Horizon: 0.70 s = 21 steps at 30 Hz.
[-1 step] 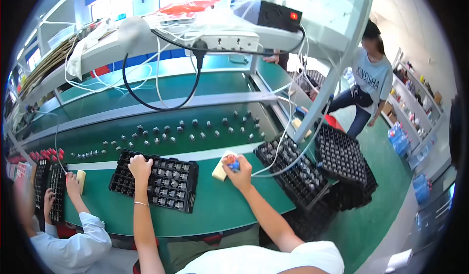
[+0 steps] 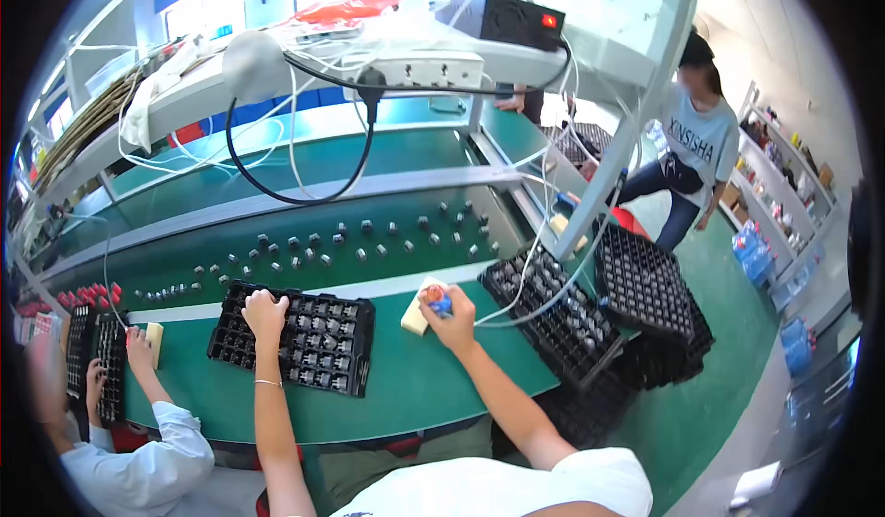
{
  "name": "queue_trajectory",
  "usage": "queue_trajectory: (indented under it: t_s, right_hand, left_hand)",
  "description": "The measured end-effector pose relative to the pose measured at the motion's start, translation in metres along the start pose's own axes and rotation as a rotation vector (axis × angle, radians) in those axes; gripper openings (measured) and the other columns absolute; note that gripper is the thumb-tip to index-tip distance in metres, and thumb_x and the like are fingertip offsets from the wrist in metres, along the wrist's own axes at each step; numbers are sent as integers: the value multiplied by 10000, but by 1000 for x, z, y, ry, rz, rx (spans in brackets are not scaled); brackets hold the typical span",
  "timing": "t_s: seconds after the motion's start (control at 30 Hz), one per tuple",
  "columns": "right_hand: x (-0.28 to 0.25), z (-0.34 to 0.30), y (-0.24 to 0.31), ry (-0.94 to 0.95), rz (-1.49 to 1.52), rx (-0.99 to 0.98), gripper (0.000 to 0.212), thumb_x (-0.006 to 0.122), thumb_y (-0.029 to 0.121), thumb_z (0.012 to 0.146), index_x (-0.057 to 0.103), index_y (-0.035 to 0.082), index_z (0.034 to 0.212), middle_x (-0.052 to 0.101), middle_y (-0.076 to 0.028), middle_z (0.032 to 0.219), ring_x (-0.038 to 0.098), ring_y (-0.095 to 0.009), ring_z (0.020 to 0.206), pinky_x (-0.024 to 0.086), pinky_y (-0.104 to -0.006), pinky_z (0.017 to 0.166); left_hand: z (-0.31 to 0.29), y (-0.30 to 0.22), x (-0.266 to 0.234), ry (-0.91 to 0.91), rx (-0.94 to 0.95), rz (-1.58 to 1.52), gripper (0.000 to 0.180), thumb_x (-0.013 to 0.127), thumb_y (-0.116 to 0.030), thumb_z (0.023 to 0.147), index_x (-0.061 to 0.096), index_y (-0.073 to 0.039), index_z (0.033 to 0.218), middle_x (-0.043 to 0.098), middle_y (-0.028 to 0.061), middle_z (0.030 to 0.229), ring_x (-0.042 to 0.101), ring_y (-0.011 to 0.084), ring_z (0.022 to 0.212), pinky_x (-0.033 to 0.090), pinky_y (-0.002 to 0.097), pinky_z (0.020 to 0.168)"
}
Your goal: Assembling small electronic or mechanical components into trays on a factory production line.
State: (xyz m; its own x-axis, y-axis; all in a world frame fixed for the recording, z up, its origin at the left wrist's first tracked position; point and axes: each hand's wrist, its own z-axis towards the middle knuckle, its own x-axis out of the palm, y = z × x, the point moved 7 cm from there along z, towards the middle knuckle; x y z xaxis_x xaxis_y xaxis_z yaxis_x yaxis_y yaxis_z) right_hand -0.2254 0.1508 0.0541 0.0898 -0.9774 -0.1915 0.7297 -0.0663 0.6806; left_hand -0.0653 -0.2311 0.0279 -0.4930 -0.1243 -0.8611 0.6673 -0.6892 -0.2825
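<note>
One right grip [image 2: 453, 321], closed around blue object [image 2: 442, 305]

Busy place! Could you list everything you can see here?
Table: one, green, front
Tray: one, black, on table
Small thing: one, blue and orange, in the grasp below
Blocks: at least two, cream, on table
Small parts: dozens, silver and dark, beyond table
Other trays: several, black, right and far left
Red pieces: many, red, far left
Power strip: one, white, above
Box: one, black, above
Other people: at least three, two in pale tops, left, right, back
Left hand: one, bare, over tray
Right hand: one, bare, gripping small thing
</note>
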Motion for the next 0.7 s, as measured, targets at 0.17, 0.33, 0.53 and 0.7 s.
queue_trajectory:
  t_s: [0.17,0.33,0.53,0.7]
  right_hand:
    - [6,10,-8,5,-52,-24,257,818,133,712,629,15,841,602,-129,768,622,-310,680,495,-380,601]
    - [1,14,12,56,76,146,304,821,172,744,637,-11,903,616,-75,782,619,-178,684,474,-319,589]
    - [1,-4,27,274,641,599,328,730,193,870,642,-12,1111,670,-30,953,615,-65,808,493,-228,642]
    - [-9,-20,39,384,699,676,377,707,194,871,609,-2,1179,687,-31,961,641,-66,755,474,-191,537]
  left_hand:
    - [2,-3,-11,-58,-35,-387,251,732,-193,768,563,-11,805,628,137,744,621,318,669,492,413,659]
    - [-35,-88,-37,82,33,-1089,117,646,-24,856,564,-36,939,564,0,765,518,75,629,418,219,542]
    - [-128,-192,-60,639,125,-1358,270,573,-77,942,613,-10,1201,625,-4,839,428,18,575,319,170,475]
    - [-147,-199,-65,641,2,-1373,137,646,2,882,608,-11,1013,658,6,835,540,21,635,393,157,515]
